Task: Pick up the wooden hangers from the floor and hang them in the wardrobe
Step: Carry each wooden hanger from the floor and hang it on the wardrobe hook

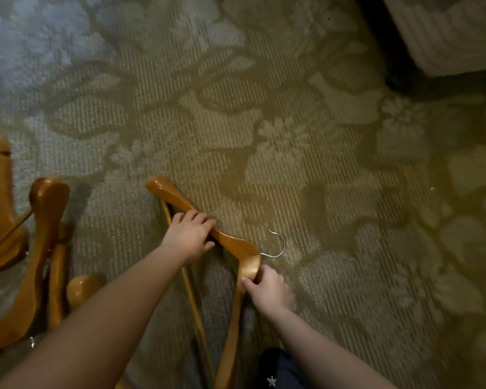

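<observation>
A wooden hanger (236, 245) lies on the flowery carpet (292, 122) in the lower middle of the frame, with its metal hook (279, 246) pointing right. The left hand (190, 237) is curled round its upper arm, and the right hand (268, 290) grips it just below the bend by the hook. More hangers (44, 248) lie in a heap at the lower left

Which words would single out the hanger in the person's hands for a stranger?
On the patterned carpet, look lower middle. The wooden hanger there is gripped by the left hand and right hand. Unlike the pile of hangers at left, its metal hook shows fully.
</observation>
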A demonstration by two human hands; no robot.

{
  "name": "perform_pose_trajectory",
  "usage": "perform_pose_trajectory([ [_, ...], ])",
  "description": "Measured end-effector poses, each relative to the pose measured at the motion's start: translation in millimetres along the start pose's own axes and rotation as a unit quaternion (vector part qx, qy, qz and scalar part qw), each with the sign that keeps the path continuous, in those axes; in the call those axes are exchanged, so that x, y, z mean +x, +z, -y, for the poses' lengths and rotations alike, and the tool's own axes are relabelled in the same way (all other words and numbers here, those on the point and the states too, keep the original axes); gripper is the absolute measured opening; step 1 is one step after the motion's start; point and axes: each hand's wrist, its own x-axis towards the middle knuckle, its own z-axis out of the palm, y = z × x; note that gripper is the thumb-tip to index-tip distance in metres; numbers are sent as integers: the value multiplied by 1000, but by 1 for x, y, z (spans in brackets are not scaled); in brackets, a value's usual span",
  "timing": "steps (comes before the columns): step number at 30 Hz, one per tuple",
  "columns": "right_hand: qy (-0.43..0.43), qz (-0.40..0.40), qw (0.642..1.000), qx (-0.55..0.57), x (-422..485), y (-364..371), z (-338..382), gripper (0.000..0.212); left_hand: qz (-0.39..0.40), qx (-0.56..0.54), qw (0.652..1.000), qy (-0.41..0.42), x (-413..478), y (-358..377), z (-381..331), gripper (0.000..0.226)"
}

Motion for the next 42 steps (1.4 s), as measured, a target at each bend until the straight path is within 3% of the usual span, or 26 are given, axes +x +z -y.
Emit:
perform_pose_trajectory([
  [6, 2, 4, 991, 131, 2, 7, 5, 38, 10, 34, 999, -3, 4, -2, 8, 57],
  [13, -103, 43, 971, 212, -24, -16, 17, 40, 17, -43, 998, -35, -27, -17, 3, 59],
  [22, -205, 59, 972, 96, -95, -98, 47, 31, -23, -85, 995, -50, -102, -86, -7, 48],
  [30, -288, 110, 951, -29, -214, -176, 69, 34, -10, -215, 975, -48, -229, -148, -30, 6],
  [36, -312, 160, 914, -205, -324, -227, 86, 23, 24, -245, 968, -46, -356, -190, -56, 18],
  [40, -306, 221, 894, -241, -411, -252, 101, 7, 12, -296, 951, -88, -446, -230, -71, 21],
  [42, -292, 243, 892, -244, -454, -260, 104, 19, 7, -317, 943, -103, -488, -244, -77, 23],
])
